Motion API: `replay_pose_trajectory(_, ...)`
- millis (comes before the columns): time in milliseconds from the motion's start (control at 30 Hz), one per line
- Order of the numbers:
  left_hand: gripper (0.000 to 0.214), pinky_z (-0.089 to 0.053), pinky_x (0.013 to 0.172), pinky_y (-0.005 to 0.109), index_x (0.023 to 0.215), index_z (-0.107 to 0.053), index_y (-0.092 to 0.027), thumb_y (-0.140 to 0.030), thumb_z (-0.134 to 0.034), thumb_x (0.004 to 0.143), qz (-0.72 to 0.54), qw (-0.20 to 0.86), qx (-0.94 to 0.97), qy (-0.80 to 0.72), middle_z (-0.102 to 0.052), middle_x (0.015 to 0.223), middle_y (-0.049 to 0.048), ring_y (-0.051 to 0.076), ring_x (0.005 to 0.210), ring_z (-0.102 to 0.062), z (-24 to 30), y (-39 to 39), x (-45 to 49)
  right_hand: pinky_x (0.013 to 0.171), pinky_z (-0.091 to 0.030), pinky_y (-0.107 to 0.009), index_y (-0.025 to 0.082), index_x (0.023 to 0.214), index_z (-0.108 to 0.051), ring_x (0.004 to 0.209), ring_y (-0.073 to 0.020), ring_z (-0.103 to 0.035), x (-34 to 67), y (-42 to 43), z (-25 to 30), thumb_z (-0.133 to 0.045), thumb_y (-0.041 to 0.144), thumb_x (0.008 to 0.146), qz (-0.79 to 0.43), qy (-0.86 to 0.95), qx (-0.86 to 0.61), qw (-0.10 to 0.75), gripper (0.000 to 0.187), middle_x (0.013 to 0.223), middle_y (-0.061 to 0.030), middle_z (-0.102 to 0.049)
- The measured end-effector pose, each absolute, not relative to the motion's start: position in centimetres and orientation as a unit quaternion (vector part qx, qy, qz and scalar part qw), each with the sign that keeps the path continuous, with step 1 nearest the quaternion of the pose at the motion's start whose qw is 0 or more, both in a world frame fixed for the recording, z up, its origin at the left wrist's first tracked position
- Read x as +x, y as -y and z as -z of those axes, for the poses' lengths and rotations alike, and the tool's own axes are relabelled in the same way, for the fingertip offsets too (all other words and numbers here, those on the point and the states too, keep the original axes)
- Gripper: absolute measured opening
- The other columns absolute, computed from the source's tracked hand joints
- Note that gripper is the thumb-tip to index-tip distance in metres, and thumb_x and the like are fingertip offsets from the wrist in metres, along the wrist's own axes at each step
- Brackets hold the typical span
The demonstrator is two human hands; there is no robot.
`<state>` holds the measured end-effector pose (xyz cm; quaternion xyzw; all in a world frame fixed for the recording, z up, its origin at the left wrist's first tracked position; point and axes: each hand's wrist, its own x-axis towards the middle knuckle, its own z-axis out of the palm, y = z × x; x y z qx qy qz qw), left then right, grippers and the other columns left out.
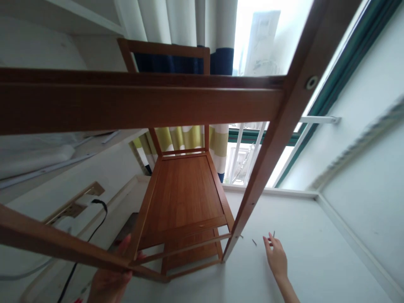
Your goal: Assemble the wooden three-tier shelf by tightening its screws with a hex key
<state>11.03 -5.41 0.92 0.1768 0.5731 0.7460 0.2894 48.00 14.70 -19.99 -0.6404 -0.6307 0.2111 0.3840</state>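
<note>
A brown wooden rack frame (142,105) crosses the view close to me, with slatted rails and a panelled shelf (186,189) beyond. At the lower left, my left hand (110,277) is wrapped round the frame where its bars meet; the wood hides part of its fingers. My right hand (277,256) is stretched over the white floor (309,235), right of the frame, thumb and forefinger apart. A thin dark bolt (274,234) shows at its fingertips; I cannot tell whether it is held. Another small bolt (254,242) lies to the left on the floor.
A power strip (75,204) with plugs and a black cable (102,206) is on the left, below a white shelf (63,168). Behind the rack hang curtains (176,25) beside a window (265,42) with white bars. A wall (375,168) rises at right.
</note>
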Motion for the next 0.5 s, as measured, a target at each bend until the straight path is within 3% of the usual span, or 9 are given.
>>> replay_pose_trajectory(200, 0.061, -0.054, 0.070, 0.016, 0.102, -0.066, -0.043, -0.038, -0.084, 0.044, -0.740, 0.299, 0.182, -0.574, -0.050, 0.131, -0.0189, 0.012, 0.074, -0.065, 0.3, 5.7, 9.7, 0.073, -0.050, -0.035, 0.015, 0.108, -0.054, 0.083, -0.0154, -0.058, 50.3, -14.4, 24.1, -0.052, 0.034, 0.089, -0.181, 0.657, -0.672, 0.288, 0.027, 0.100, -0.0051, -0.058)
replay_pose_trajectory(333, 0.064, -0.055, 0.068, 0.021, 0.105, -0.064, -0.045, -0.039, -0.083, 0.044, -0.724, 0.296, 0.202, -0.589, -0.043, 0.137, -0.0178, 0.015, 0.075, -0.065, 0.3, 5.7, 9.3, 0.075, -0.050, -0.036, 0.015, 0.109, -0.054, 0.086, -0.0159, -0.058, 49.5, -14.6, 23.9, -0.052, 0.033, 0.089, -0.192, 0.702, -0.640, 0.246, 0.027, 0.103, -0.0056, -0.057)
replay_pose_trajectory(500, 0.059, -0.056, 0.066, 0.021, 0.104, -0.066, -0.043, -0.040, -0.082, 0.048, -0.717, 0.300, 0.218, -0.591, -0.046, 0.135, -0.0152, 0.016, 0.075, -0.066, -0.4, 5.8, 9.6, 0.075, -0.051, -0.035, 0.015, 0.107, -0.055, 0.086, -0.0158, -0.058, 47.9, -15.1, 23.5, -0.051, 0.033, 0.089, -0.209, 0.740, -0.608, 0.198, 0.025, 0.102, -0.0054, -0.058)
